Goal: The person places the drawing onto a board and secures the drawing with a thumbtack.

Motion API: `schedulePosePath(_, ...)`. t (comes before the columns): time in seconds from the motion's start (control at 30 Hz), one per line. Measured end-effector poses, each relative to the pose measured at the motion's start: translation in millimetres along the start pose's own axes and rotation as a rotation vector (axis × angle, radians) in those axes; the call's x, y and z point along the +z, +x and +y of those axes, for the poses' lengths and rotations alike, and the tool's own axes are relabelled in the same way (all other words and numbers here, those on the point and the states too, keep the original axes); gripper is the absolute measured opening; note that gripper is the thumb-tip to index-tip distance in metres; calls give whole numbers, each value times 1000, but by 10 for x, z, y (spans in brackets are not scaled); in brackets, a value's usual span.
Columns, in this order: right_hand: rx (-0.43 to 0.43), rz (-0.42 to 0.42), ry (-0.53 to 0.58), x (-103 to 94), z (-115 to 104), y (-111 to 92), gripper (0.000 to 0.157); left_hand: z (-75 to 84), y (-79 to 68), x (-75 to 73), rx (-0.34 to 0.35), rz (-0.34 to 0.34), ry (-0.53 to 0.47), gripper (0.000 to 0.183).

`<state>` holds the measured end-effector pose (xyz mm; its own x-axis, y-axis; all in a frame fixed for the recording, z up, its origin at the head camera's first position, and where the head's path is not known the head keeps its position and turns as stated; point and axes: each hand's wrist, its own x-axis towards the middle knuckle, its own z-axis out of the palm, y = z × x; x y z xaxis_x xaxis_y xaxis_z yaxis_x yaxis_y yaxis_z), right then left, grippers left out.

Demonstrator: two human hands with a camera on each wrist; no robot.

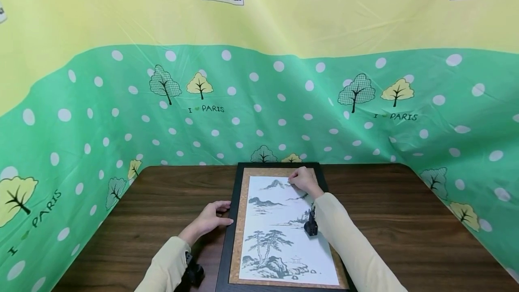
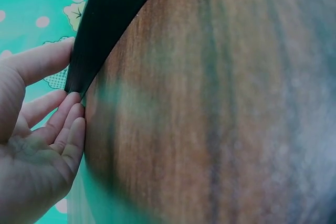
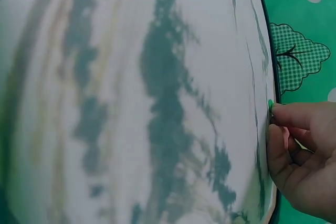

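Note:
A white sheet with an ink landscape painting (image 1: 279, 220) lies on a black-framed cork board (image 1: 236, 256). My right hand (image 1: 304, 181) is over the sheet's upper right part. Between its thumb and index finger it pinches a small green push pin (image 3: 271, 105) by the sheet's surface. Bits of pink (image 3: 286, 137) and yellow (image 3: 300, 144) show among the curled fingers, mostly hidden. My left hand (image 1: 211, 217) rests against the board's left frame edge. In the left wrist view, the left hand's fingers (image 2: 73, 140) touch the black frame (image 2: 105, 30) and are fairly straight.
The board lies on a dark wooden table (image 1: 405, 220). A green and yellow patterned cloth (image 1: 259, 102) hangs behind and at both sides, close to the board's far edge. A small black camera (image 1: 311, 225) sits on my right wrist, another (image 1: 193, 274) on the left.

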<state>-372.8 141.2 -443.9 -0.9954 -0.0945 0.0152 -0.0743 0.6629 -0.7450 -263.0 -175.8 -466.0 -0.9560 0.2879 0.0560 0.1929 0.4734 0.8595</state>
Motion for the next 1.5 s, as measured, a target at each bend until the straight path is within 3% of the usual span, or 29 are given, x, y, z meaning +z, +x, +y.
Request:
schedulePosePath(0.2, 6, -34, 124, -25, 37, -4, 12, 25, -19, -9, -5, 8, 20, 54)
schedulePosePath(0.37, -30, -100, 158, -80, 48, -49, 14, 42, -32, 3, -7, -1, 21, 54)
schedulePosePath(0.77, -155, -111, 131, -280, -7, -221, 17, 62, -35, 0, -14, -6, 24, 53)
schedulePosePath(1.13, -185, -118, 96, -481, 39, -397, 19, 114, -59, -4, -10, -6, 13, 54)
schedulePosePath(1.5, -220, -122, 103, -764, 194, -550, 20, 29, -18, 1, -10, -16, 19, 55)
